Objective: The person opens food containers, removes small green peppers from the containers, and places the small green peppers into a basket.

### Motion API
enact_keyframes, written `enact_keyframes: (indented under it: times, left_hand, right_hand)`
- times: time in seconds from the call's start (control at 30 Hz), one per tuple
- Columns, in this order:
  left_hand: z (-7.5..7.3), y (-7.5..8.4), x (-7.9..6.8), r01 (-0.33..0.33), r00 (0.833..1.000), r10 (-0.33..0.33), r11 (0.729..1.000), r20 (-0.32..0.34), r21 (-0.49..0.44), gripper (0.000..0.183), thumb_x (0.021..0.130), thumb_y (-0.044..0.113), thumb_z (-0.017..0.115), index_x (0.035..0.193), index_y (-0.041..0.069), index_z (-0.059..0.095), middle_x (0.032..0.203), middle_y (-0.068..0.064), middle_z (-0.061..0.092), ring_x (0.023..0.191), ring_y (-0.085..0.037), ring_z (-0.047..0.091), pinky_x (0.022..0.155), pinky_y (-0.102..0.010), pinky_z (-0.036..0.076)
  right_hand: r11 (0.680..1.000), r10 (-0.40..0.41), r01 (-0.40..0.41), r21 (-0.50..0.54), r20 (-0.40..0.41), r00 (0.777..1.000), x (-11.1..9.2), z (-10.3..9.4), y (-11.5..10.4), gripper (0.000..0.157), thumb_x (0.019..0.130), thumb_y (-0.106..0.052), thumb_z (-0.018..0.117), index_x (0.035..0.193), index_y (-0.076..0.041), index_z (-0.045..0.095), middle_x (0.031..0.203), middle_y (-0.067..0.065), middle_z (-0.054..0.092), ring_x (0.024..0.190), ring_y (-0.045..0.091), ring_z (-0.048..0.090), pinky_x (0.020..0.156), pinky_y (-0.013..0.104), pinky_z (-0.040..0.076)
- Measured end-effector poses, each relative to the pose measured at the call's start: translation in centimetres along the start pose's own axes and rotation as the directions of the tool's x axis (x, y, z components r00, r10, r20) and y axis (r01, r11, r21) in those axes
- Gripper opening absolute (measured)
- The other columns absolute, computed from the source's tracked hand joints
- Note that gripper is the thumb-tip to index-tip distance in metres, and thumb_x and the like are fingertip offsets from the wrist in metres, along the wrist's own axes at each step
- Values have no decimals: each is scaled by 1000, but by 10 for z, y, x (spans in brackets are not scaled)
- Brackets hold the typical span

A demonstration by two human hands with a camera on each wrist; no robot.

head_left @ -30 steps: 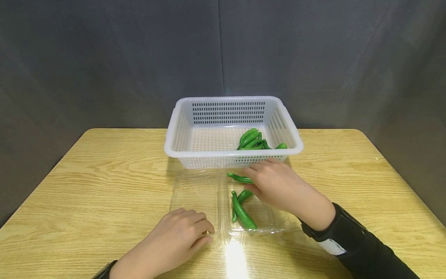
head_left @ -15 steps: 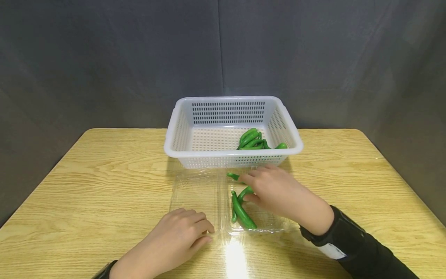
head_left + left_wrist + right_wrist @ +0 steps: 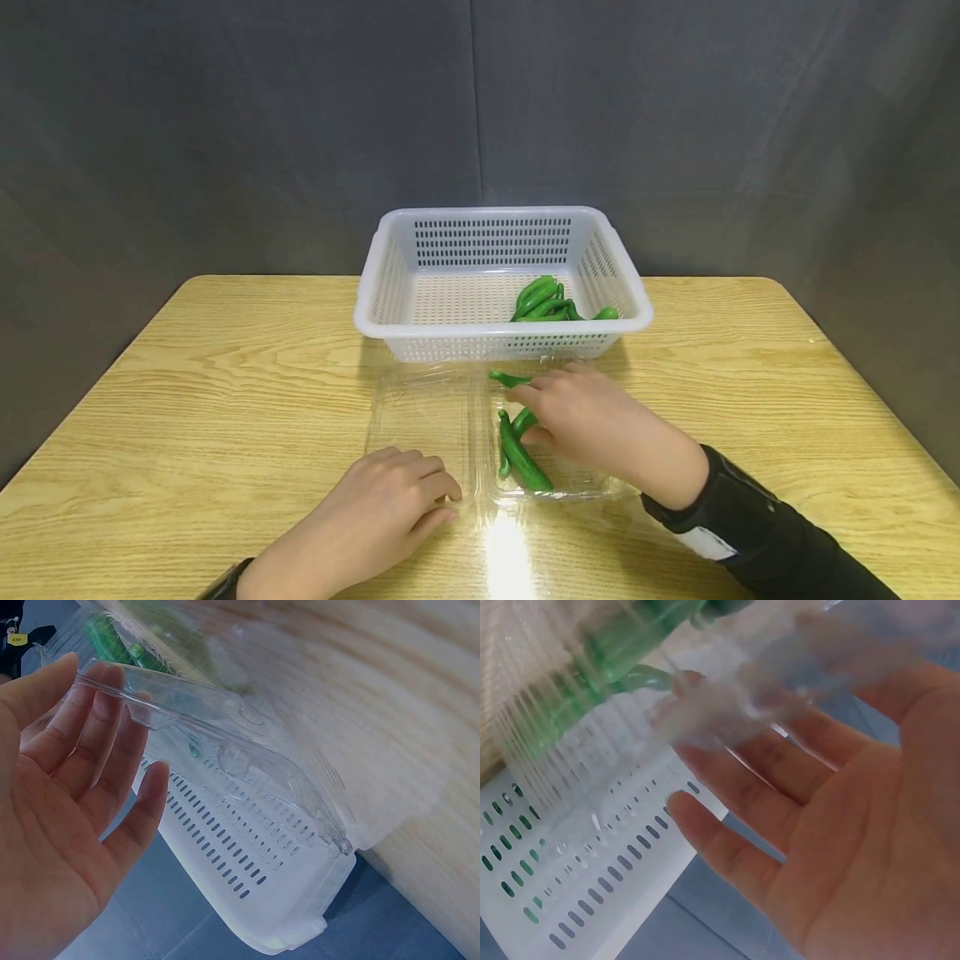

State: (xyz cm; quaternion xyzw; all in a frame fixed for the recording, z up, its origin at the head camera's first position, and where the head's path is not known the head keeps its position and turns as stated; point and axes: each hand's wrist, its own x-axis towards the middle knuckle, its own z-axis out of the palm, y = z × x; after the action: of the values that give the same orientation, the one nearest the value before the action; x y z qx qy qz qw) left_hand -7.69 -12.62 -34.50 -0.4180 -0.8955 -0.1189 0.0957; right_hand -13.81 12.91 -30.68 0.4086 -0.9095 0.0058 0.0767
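Note:
A clear plastic clamshell box lies unfolded on the table, its lid half [image 3: 423, 417] at left and its other half [image 3: 592, 479] at right. Several green chili peppers [image 3: 528, 468] lie in the right half, two of them crossed, another [image 3: 506, 378] near the far side. My left hand [image 3: 382, 504] rests at the near edge of the left half, fingers loosely bent, thumb apart; its fingertips show behind the clear rim in the left wrist view. Over the right half, my right hand [image 3: 588, 417] has thumb and fingers spread above the peppers, partly covering them. Its index fingertip is close to a pepper [image 3: 641, 677].
Just behind the box stands a white slotted basket [image 3: 465, 332]. More green chili peppers [image 3: 543, 302] are heaped in its right front corner. The wooden table [image 3: 225, 400] ends before a dark grey curtain [image 3: 300, 125].
My right hand has drifted slightly left and nearer to me, over the peppers. My left hand, the box and the visible peppers have stayed in place.

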Motion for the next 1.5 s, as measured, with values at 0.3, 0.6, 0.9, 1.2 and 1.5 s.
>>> enact_keyframes:
  times: [0.3,0.6,0.9,1.2,1.5]
  left_hand:
    - [0,0,0,-5,1000,5,1000,-12,16,8,89,26,75,91,18,72,86,11,65,76,-6,60,69,-28,49]
    - [-1,1,0,0,1000,0,1000,2,10,8,89,26,75,91,18,72,86,11,65,77,-6,60,69,-28,50]
    - [-1,1,1,-3,1000,3,1000,3,15,8,89,25,75,92,18,73,87,11,65,76,-6,60,69,-27,49]
    - [-1,2,1,3,1000,-4,1000,15,11,8,90,26,74,92,19,73,87,11,65,77,-5,60,69,-28,50]
    - [-1,1,0,-5,1000,5,1000,-4,26,7,89,25,75,91,19,72,86,11,65,76,-6,60,69,-29,50]
  right_hand:
    - [1000,10,-12,28,79,997,0,1,-2,51,77,-28,85,120,-9,66,94,-1,72,88,19,68,83,42,51]
    - [999,-12,9,35,82,997,0,4,-3,49,76,-31,86,116,-9,65,91,-3,70,87,17,67,83,39,52]
    - [998,-27,21,57,108,994,1,5,-8,59,74,-44,84,117,-9,66,91,-3,68,87,17,66,84,40,52]
    - [999,-18,14,32,147,989,2,6,-14,60,72,-43,86,118,-10,66,94,-1,64,90,19,65,86,41,52]
    - [1000,-15,15,-1,181,983,3,9,-18,61,73,-42,87,120,-10,66,106,2,62,95,20,64,87,39,52]
